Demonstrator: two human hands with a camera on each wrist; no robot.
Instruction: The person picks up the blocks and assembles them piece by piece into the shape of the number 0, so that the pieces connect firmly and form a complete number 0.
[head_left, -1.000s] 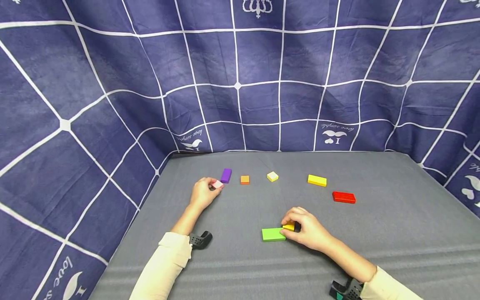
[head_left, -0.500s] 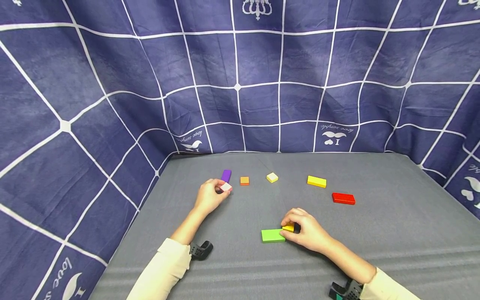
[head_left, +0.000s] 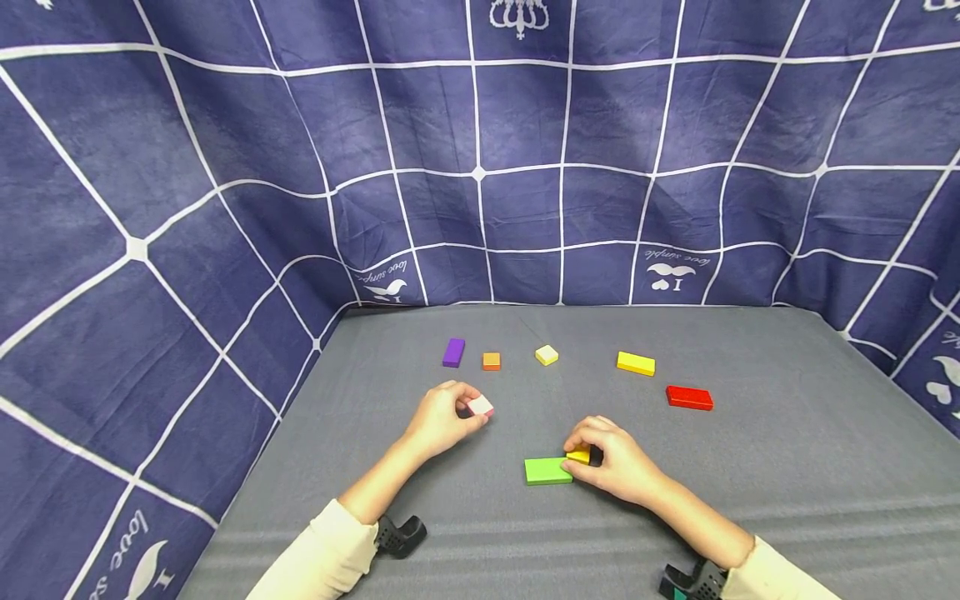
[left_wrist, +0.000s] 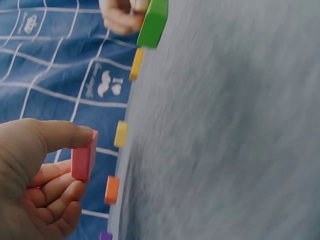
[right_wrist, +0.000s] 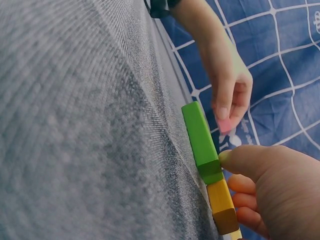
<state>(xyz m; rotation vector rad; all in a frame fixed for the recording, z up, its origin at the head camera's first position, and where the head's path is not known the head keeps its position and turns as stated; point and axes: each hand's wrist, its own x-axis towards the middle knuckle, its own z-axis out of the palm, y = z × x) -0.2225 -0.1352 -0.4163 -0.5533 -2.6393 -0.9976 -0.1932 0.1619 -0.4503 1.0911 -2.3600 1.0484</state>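
Note:
My left hand pinches a small pink block between thumb and fingers, held left of the green block and raised off the table in the left wrist view. A flat green rectangular block lies on the table near the middle. Against its right end sits an orange-yellow block, partly covered in the head view by my right hand. The right fingers curl round the orange-yellow block's far side, while the thumb lies by the green block's end.
Farther back on the grey table lie a purple block, an orange block, a pale yellow block, a yellow block and a red block. A blue checked curtain hangs behind and at the sides.
My left hand has carried the pink block rightward and nearer, away from beside the purple block toward the green one. The right hand, green block and orange-yellow block stay in place.

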